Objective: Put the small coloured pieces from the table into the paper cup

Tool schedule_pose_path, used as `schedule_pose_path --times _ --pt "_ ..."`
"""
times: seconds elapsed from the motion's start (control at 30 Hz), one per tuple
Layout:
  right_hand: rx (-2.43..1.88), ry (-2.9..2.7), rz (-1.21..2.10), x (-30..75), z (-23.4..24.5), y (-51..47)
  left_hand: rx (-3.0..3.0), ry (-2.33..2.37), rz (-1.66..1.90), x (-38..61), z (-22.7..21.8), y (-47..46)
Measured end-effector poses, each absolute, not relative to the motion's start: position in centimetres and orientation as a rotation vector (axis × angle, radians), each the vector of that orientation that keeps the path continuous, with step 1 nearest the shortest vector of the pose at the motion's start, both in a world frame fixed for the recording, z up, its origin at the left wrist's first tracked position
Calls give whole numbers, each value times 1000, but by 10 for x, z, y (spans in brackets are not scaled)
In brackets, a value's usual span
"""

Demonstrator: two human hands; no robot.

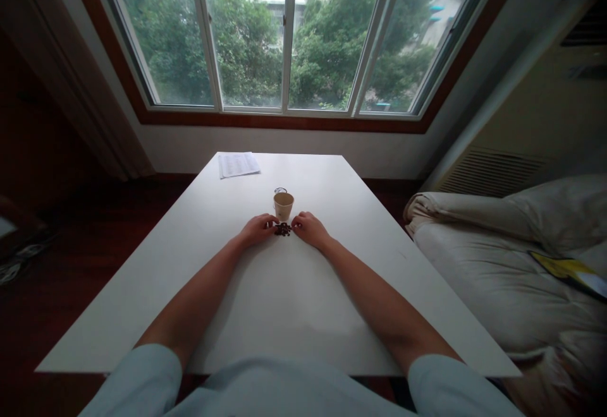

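Soft daylight entered through the window (251, 44) facing me; the forearms (202, 294) cast faint shadows on the pale surface (294, 303). Both sides sank into dimness, stretched and slightly blurred at the edges.

I watch through a single camera on the wearer's head, set high behind the near edge of the white flat-topped table (284, 316), facing forward and down. It sits close to the pale-blue cloth shirt (275, 392), well back from the bare left hand (257, 229) and bare right hand (310, 227), and its wide view reaches past the table's far edge to the white-framed sliding glass window (287, 38).
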State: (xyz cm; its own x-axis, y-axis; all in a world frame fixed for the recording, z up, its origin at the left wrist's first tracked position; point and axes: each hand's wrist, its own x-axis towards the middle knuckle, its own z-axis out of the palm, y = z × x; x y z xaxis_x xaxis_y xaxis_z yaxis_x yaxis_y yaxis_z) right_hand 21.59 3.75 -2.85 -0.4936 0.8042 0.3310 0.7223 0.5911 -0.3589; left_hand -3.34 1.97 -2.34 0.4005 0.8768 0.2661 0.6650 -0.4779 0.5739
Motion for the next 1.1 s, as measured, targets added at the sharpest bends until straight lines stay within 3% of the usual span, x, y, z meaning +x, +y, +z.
schedule_pose_path --times 1.1 --pt "-1166 -2306 243 209 -36 41 2327 1469 789 -28 -32 24"
